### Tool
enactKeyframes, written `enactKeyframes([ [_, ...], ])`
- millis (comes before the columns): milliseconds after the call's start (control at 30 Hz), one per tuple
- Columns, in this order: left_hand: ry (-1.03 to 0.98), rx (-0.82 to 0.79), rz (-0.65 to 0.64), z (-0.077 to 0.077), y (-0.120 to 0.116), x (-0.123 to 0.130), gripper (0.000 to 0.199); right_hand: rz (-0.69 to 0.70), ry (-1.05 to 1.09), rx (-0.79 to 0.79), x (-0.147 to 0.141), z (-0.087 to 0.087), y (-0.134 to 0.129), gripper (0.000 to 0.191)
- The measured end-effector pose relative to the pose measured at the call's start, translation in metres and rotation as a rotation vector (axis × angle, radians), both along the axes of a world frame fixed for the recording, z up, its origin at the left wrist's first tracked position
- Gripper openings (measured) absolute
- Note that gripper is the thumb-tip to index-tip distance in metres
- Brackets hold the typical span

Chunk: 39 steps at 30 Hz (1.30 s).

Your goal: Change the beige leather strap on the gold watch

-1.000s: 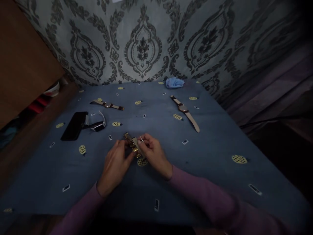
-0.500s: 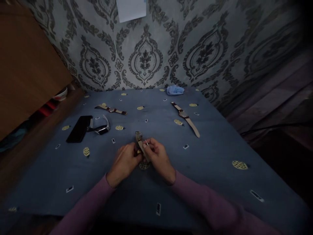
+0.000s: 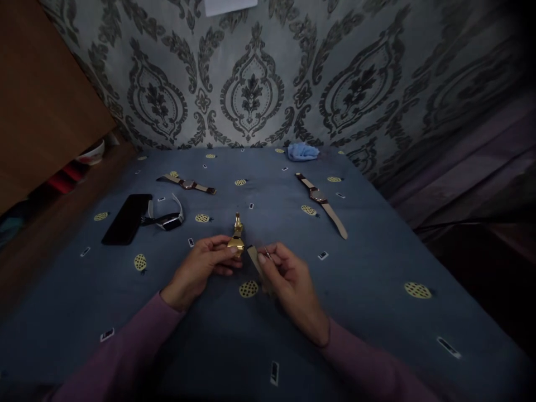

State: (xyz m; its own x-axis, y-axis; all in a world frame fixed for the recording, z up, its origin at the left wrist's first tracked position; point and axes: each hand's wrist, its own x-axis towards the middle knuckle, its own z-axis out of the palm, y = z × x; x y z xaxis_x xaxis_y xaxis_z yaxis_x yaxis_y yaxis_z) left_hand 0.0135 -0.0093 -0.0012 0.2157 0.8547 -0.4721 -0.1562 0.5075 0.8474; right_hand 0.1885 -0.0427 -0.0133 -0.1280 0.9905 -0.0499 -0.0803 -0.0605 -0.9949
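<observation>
My left hand (image 3: pixel 205 262) grips a gold-coloured watch (image 3: pixel 237 245) by its case, thumb on top, with a short strap piece and gold clasp pointing away from me. In my right hand (image 3: pixel 288 279) a loose beige watch strap (image 3: pixel 256 261) is pinched between thumb and fingers. A thin metal tool (image 3: pixel 268 254) also sticks out of the right fingers; its exact kind is hard to make out. The watch and the loose strap are apart, a small gap between them, both just above the blue patterned tablecloth (image 3: pixel 234 335).
Left on the table lie a black phone (image 3: pixel 127 219), a smartwatch (image 3: pixel 171 222) touching or close beside it, and a brown-strapped watch (image 3: pixel 188 184). Another watch (image 3: pixel 318 195) rests at the right. A crumpled blue cloth (image 3: pixel 302 151) sits by the patterned wall (image 3: pixel 251 95).
My hands have moved apart. The beige strap has come away from the watch and gone right with my right hand, while the gold watch now faces up in my left. The view has tilted down slightly.
</observation>
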Motion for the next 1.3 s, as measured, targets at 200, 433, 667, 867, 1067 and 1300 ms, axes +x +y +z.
enactKeyframes([
  [200, -0.190, -0.069, 0.076, 0.003, 0.004, -0.008, 0.018, 0.029, -0.102, 0.027, 0.001, 0.007, -0.002, 0.025],
  [433, -0.249, -0.096, 0.022, 0.000, 0.007, -0.013, 0.006, 0.065, -0.227, 0.084, 0.002, 0.008, -0.001, 0.020],
  [667, -0.289, -0.062, -0.044, -0.008, 0.003, -0.012, 0.017, 0.149, -0.349, 0.127, 0.003, 0.002, 0.001, 0.018],
  [867, -0.307, -0.039, -0.073, -0.009, -0.002, -0.016, 0.028, 0.208, -0.362, 0.065, 0.000, 0.000, 0.002, 0.019],
  [1067, -0.327, -0.029, -0.065, -0.011, -0.003, -0.015, 0.026, 0.193, -0.340, 0.019, -0.003, -0.001, 0.001, 0.018],
  [1300, -0.299, -0.032, -0.079, -0.010, -0.004, -0.015, 0.027, 0.195, -0.293, -0.017, -0.003, -0.003, 0.001, 0.017],
])
